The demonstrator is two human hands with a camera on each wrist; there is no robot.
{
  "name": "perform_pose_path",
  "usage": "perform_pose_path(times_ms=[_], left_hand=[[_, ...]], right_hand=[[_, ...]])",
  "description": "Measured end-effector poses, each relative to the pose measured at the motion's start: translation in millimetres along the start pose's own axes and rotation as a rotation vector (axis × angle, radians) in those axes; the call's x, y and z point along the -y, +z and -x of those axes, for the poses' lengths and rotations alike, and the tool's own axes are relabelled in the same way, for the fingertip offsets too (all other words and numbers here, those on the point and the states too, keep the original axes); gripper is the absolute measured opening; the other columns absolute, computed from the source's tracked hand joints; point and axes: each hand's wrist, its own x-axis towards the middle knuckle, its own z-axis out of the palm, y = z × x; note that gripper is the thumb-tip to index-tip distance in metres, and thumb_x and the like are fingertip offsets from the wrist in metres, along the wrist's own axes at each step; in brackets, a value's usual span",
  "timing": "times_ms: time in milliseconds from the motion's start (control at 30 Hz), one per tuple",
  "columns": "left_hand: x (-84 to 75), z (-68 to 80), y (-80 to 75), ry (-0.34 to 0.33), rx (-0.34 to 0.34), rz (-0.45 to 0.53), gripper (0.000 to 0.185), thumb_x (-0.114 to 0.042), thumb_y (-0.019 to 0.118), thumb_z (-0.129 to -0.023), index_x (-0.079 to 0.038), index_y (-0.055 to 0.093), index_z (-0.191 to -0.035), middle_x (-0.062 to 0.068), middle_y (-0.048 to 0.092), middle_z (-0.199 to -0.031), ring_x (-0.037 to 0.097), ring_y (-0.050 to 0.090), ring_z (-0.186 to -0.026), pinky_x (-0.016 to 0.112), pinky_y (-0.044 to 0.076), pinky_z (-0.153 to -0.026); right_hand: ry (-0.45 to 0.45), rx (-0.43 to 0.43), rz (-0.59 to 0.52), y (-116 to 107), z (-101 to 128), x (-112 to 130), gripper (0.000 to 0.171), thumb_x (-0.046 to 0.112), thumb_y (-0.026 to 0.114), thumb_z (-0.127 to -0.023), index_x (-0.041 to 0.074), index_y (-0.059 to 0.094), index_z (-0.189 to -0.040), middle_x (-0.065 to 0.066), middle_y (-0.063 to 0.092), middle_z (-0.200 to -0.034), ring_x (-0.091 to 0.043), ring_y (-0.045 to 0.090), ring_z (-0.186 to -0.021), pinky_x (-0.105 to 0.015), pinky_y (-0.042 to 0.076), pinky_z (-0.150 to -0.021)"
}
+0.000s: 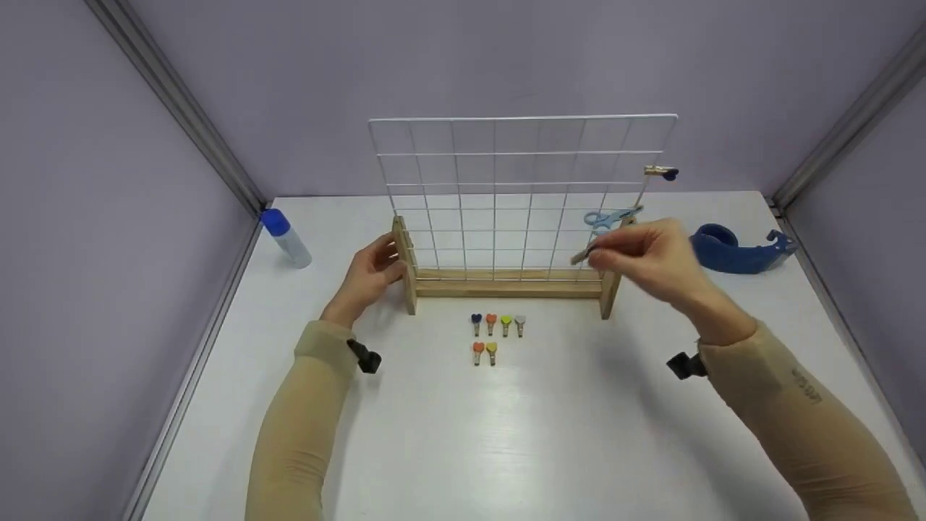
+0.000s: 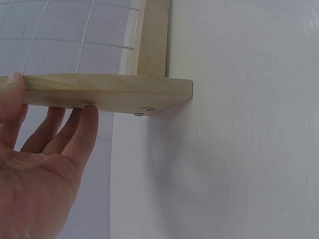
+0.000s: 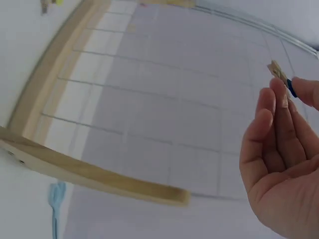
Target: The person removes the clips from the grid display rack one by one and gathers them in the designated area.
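A white wire grid [image 1: 494, 184] stands upright in a wooden stand [image 1: 506, 289]. My left hand [image 1: 367, 278] grips the stand's left side post [image 1: 405, 268]; in the left wrist view the thumb and fingers [image 2: 84, 134] lie on opposite faces of the wood. With thumb and fingertips, my right hand [image 1: 647, 260] pinches a small wooden clothespin [image 1: 580, 257] in front of the grid's lower right; its blue decoration [image 3: 291, 88] shows in the right wrist view. Another clothespin [image 1: 658, 171], with a dark blue heart, is clipped to the grid's right edge.
Several heart-topped clothespins [image 1: 492, 349] lie in two rows before the stand. Light blue scissors [image 1: 600, 219] are behind the grid at right. A blue tape dispenser [image 1: 738, 253] sits at far right, and a blue-capped glue stick [image 1: 287, 239] stands at far left.
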Motion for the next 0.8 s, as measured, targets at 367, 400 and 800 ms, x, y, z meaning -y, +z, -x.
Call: perform_pose_path(times_ms=[367, 400, 800], left_hand=[[-1.6, 1.5, 0.5, 0.008, 0.0, -0.002, 0.068, -0.004, 0.067, -0.111, -0.008, 0.04, -0.174, 0.026, 0.053, -0.169, 0.043, 0.056, -0.157, 0.042, 0.06, -0.122], [-1.7, 1.5, 0.5, 0.008, 0.002, -0.003, 0.068, -0.004, 0.067, -0.111, -0.008, 0.04, -0.174, 0.026, 0.053, -0.169, 0.043, 0.056, -0.156, 0.041, 0.061, -0.121], [-1.9, 0.7, -0.2, -0.001, 0.001, 0.005, 0.066, -0.003, 0.065, -0.112, -0.009, 0.042, -0.173, 0.027, 0.055, -0.166, 0.042, 0.058, -0.153, 0.033, 0.064, -0.115]], right_hand=[[0.181, 0.523, 0.32, 82.4, -2.4, -71.4, 0.009, 0.016, 0.084, -0.096, 0.01, 0.091, -0.097, -0.007, 0.086, -0.086, -0.008, 0.073, -0.072, -0.019, 0.058, -0.063], [0.199, 0.543, 0.334, 88.5, -2.9, -75.8, 0.009, 0.016, 0.084, -0.095, 0.01, 0.091, -0.096, -0.006, 0.086, -0.083, -0.008, 0.073, -0.071, -0.02, 0.057, -0.062], [0.293, 0.537, 0.441, 138.2, -9.2, -104.2, 0.013, 0.018, 0.084, -0.091, 0.012, 0.089, -0.081, 0.003, 0.078, -0.071, -0.003, 0.06, -0.06, -0.017, 0.047, -0.055]])
